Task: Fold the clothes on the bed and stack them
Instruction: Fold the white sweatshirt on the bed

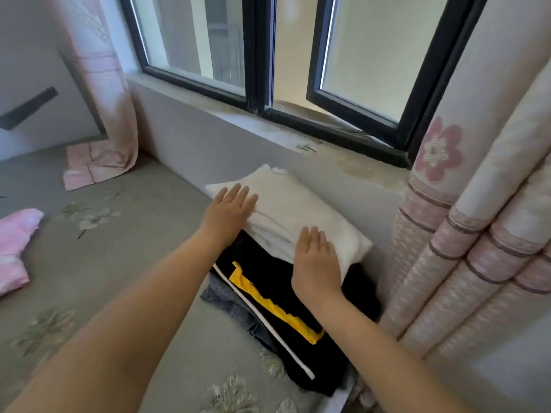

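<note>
Head view of a bed [125, 263] covered by a grey sheet with a pale flower print, set against a grey wall below a black-framed window [259, 55]. A stack of folded clothes lies on the bed close to the wall, near the right edge of the mattress. Top of the stack: a folded white garment [298, 210], its far end touching or nearly touching the wall. Beneath it: a black garment with a yellow panel and a white stripe [268, 296], which projects toward the viewer beyond the white one. Lowest visible layer: a grey speckled garment [229, 305], showing only at the left edge of the stack.

The left hand [229, 213] lies flat, palm down, fingers straight and slightly spread, on the left near edge of the white garment; it grips nothing. The right hand [316, 260] lies likewise flat and open, fingers together, on the right near corner of the same garment, grasping nothing. Both forearms are bare.

A crumpled pink garment [15, 248] rests on the bed at the far left, well apart from the stack. A pink flowered curtain [101, 93] hangs at the left, its hem spread on the bed; a second gathered curtain [477, 248] hangs at the right, just beside the stack.
</note>
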